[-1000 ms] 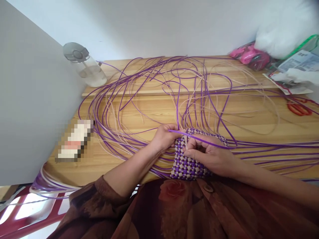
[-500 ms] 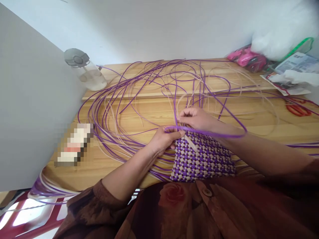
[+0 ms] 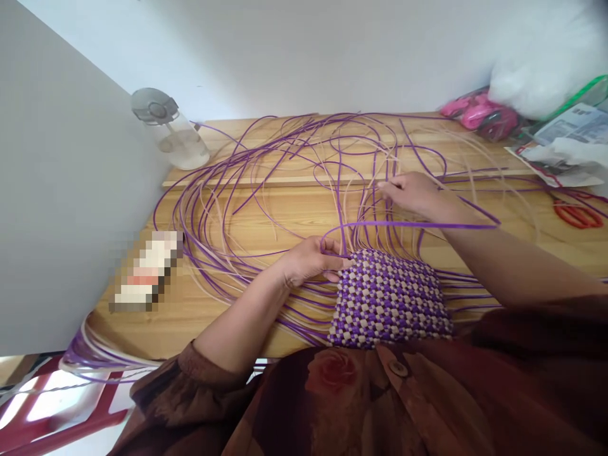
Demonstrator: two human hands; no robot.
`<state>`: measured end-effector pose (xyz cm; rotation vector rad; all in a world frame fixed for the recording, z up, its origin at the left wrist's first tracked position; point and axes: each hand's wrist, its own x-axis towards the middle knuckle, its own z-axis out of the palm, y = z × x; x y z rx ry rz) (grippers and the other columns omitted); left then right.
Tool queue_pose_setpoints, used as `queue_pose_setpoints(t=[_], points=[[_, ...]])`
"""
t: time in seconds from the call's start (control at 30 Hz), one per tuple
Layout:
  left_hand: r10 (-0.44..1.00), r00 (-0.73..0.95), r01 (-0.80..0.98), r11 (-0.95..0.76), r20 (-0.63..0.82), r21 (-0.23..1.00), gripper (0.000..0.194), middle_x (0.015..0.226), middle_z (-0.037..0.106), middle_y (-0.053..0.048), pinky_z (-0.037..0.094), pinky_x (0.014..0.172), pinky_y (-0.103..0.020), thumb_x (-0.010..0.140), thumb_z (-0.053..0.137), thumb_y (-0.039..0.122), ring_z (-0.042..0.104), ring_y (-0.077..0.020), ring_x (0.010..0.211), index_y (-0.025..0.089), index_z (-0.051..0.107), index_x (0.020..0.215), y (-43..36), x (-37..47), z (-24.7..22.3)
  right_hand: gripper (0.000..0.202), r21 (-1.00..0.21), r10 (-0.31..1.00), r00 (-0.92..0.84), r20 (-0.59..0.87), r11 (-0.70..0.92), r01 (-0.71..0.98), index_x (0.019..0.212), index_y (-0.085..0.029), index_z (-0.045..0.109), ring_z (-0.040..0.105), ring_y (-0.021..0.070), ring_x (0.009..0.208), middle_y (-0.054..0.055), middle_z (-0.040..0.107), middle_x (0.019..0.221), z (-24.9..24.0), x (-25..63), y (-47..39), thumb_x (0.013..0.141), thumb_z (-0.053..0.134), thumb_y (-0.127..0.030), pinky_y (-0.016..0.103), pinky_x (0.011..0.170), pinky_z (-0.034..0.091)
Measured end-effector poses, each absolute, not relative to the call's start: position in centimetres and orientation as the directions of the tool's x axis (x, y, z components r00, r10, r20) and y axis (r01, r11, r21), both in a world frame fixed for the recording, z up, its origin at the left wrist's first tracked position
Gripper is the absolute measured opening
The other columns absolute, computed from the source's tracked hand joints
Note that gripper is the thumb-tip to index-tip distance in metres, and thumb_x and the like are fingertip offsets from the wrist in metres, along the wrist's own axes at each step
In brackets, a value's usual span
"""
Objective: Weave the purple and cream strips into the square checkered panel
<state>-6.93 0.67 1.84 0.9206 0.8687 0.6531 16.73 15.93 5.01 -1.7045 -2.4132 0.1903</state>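
Observation:
A mat woven from purple and beige plastic strips (image 3: 389, 297) lies at the table's front edge against my clothing. My left hand (image 3: 313, 261) is closed on its upper left corner, thumb on top, fingers partly hidden beneath. Farther back, above the loose strip ends, my right hand (image 3: 411, 192) is raised with thumb and forefinger pinched on what looks like a thin beige strip, hard to make out. One purple strip (image 3: 408, 224) runs from my left fingers and loops across my right forearm. Long loose strips (image 3: 204, 209) fan out from the mat's far and side edges.
A clear bottle with a grey lid (image 3: 183, 142) stands at the back left. A pixelated phone-like object (image 3: 149, 272) lies at the left. Red-handled scissors (image 3: 577, 214), a pink bundle (image 3: 479, 114) and plastic bags (image 3: 536, 76) are at the right. The wall borders the table's back.
My right hand has moved up and away from the mat's corner, to the right. A pale strip end lying over the mat is gone from there. The purple loop has shifted right.

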Motion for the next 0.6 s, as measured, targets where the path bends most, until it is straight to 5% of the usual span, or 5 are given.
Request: queue_pose_setpoints(t=[0.13, 0.23, 0.33, 0.43, 0.6], points=[[0.791, 0.475, -0.176, 0.516, -0.387, 0.838, 0.031, 0.071, 0.059, -0.001, 0.053, 0.058, -0.021, 0.057, 0.086, 0.027, 0.058, -0.0082, 0.062, 0.010, 0.064, 0.071, 0.7, -7.1, 2.2, 0.039, -0.181, 0.915, -0.401, 0.047, 0.403, 0.897, 0.061, -0.019, 0.061, 0.046, 0.0153, 0.053, 0.004, 0.059, 0.059, 6.7, 18.5, 11.0, 0.085, 0.058, -0.050, 0.030, 0.054, 0.025], [0.784, 0.498, -0.210, 0.523, -0.371, 0.826, 0.028, 0.075, 0.061, -0.002, 0.054, 0.060, -0.021, 0.059, 0.084, 0.023, 0.059, -0.0083, 0.065, 0.011, 0.066, 0.076, 0.5, -7.0, 2.3, 0.035, -0.310, 0.843, -0.536, 0.038, 0.520, 0.796, 0.068, -0.020, 0.065, 0.051, 0.0150, 0.057, 0.002, 0.062, 0.063, 7.8, 17.4, 6.1, 0.088, 0.058, -0.048, 0.029, 0.056, 0.033], [0.782, 0.538, -0.226, 0.493, -0.314, 0.840, 0.030, 0.084, 0.065, -0.003, 0.055, 0.065, -0.021, 0.060, 0.082, 0.019, 0.062, -0.0098, 0.071, 0.012, 0.070, 0.087, 0.3, -7.2, 2.2, 0.027, -0.403, 0.591, -0.791, 0.160, 0.770, 0.495, 0.104, -0.022, 0.071, 0.064, 0.0183, 0.090, 0.005, 0.071, 0.100, 8.1, 14.6, 2.2, 0.097, 0.048, -0.034, 0.030, 0.079, 0.047], [0.809, 0.529, -0.217, 0.419, -0.254, 0.882, 0.029, 0.084, 0.066, -0.004, 0.055, 0.065, -0.022, 0.061, 0.082, 0.018, 0.062, -0.0107, 0.074, 0.012, 0.070, 0.087, 0.4, -7.3, 1.8, 0.041, -0.300, 0.415, -0.866, 0.279, 0.894, 0.332, 0.137, -0.025, 0.056, 0.054, 0.0218, 0.125, 0.009, 0.055, 0.140, 7.5, 11.8, 1.0, 0.098, 0.044, -0.023, 0.036, 0.100, 0.045], [0.800, 0.504, -0.233, 0.488, -0.324, 0.842, 0.030, 0.077, 0.062, -0.002, 0.056, 0.062, -0.021, 0.057, 0.085, 0.019, 0.060, -0.0087, 0.067, 0.010, 0.067, 0.079, 0.5, -7.1, 1.7, 0.026, -0.159, 0.569, -0.738, 0.362, 0.818, 0.553, 0.109, -0.016, 0.068, 0.062, 0.0214, 0.096, 0.011, 0.069, 0.101, 7.0, 11.9, 3.2, 0.098, 0.047, -0.028, 0.033, 0.087, 0.047]])
